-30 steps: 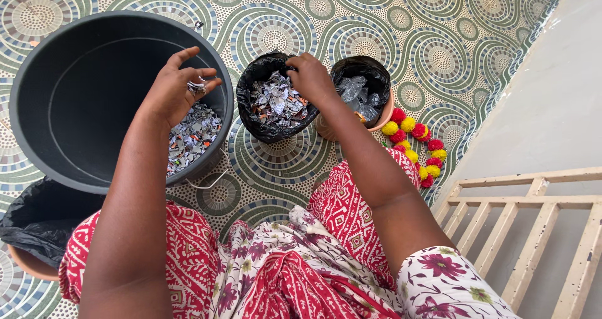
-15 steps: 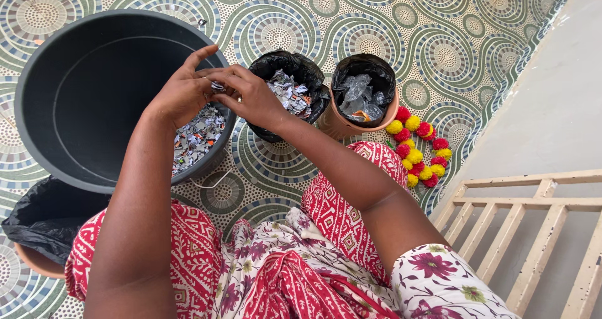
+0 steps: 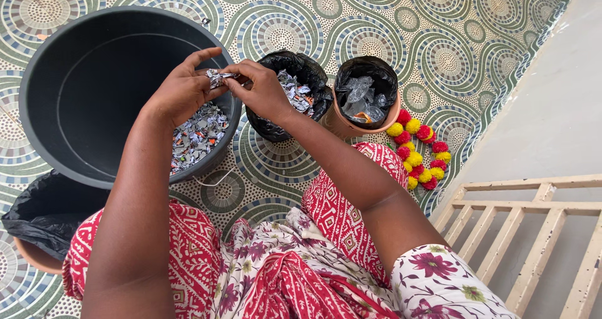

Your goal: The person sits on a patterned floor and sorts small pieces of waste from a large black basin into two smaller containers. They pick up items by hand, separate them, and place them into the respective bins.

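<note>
My left hand (image 3: 182,92) and my right hand (image 3: 262,92) meet over the rim of a large black tub (image 3: 75,99), and both pinch the same crumpled silver foil scrap (image 3: 218,77) between their fingertips. Below them, a heap of torn foil pieces (image 3: 197,134) lies in the tub's right side. Just right of my hands stands a black-lined pot (image 3: 307,74) full of similar foil scraps. Beside it is a clay pot (image 3: 364,96) with a black liner holding clear plastic bits.
A red and yellow pom-pom garland (image 3: 419,149) lies on the patterned mosaic floor (image 3: 376,24). Another black-lined pot (image 3: 44,218) sits at my lower left. A pale wooden slatted frame (image 3: 533,231) stands at the right, on grey concrete. My red printed clothing fills the bottom.
My right hand left the foil-filled pot and came across to my left hand over the tub. Both hands now grip the foil scrap and have drawn it slightly apart.
</note>
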